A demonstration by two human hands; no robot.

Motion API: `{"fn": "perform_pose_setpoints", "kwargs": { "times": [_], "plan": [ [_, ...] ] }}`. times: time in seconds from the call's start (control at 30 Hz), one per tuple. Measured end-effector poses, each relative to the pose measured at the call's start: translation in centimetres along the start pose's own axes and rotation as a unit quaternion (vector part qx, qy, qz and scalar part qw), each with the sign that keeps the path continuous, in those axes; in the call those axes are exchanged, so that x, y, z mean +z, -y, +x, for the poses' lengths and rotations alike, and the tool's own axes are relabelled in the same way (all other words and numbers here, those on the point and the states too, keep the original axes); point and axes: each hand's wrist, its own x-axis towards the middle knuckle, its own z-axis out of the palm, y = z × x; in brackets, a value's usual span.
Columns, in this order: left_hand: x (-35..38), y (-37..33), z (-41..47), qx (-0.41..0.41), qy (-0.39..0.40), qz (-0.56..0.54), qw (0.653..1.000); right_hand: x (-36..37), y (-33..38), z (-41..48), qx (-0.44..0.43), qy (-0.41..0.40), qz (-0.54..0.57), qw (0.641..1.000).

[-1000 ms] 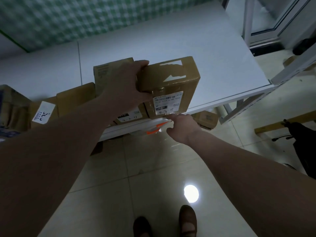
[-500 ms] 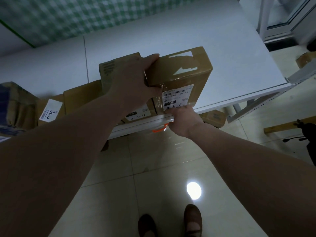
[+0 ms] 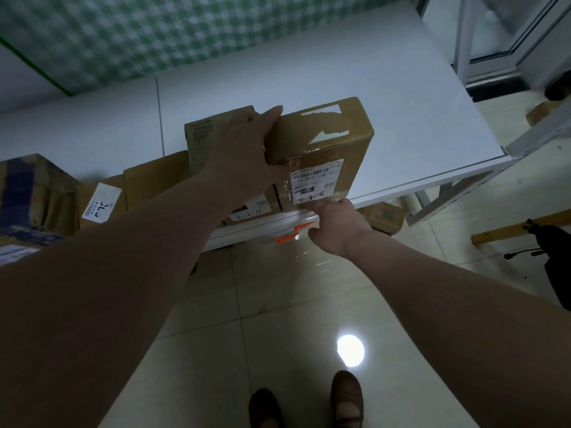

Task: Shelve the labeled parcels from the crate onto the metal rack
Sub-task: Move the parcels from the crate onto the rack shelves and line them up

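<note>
Grip, left: our left hand (image 3: 244, 156) clamps the left end of the brown box (image 3: 327, 131), with the thumb stretched along the top edge and the fingers wrapped onto the front face, just beside the white label (image 3: 315, 182).
Grip, right: our right hand (image 3: 335, 225) meets the bottom front edge of the box, directly under the label, with the thumb sticking out to the left. We cannot tell whether the fingers hook beneath the box (their tips are tucked out of sight).
Box position: it is at the front edge of the rack (image 3: 401, 97), on the white top shelf, with the label facing us and torn white tape patches on top. We cannot tell whether its base lies flat on the shelf.
Neighbours on the shelf: a second box (image 3: 200, 140) stands just left of it, partly behind our left hand. A tag marked "4-3-1" (image 3: 247, 213) shows under our left wrist. Further left are a lower box (image 3: 148, 180), a stickered box (image 3: 102, 202) and a blue-striped carton (image 3: 27, 193).
Under the shelf: a small box (image 3: 383, 216) sits to the right of our right hand, and an orange piece (image 3: 287, 237) sits at the shelf's front lip.
Floor: glossy pale tiles (image 3: 278, 304) carry a bright light spot (image 3: 350, 350). Our dark shoes (image 3: 346, 393) are at the bottom edge, and a wooden plank (image 3: 509, 230) lies to the right.
Wall: green-and-white checked wall (image 3: 123, 35) behind the rack.
</note>
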Motion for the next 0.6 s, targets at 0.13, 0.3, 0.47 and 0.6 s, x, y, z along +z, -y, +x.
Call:
{"fn": "perform_pose_setpoints", "kwargs": {
  "times": [0.13,0.3,0.47,0.6],
  "plan": [
    [-0.6,-0.4,-0.6,-0.018,0.002,0.008,1.000,-0.8,0.0,-1.7,0.012,0.012,-0.001,1.000],
    [-0.8,-0.7,-0.4,-0.002,0.011,0.045,0.999,-2.6,-0.5,-2.3,0.031,-0.016,-0.017,0.999],
    [-0.2,-0.2,-0.3,-0.001,-0.015,0.071,0.997,-4.1,-1.7,-1.7,0.038,-0.043,-0.027,0.998],
    [0.0,-0.7,-0.7,-0.008,-0.018,0.063,0.998,-4.3,-2.2,-1.6,0.041,-0.037,-0.037,0.998]
  ]
}}
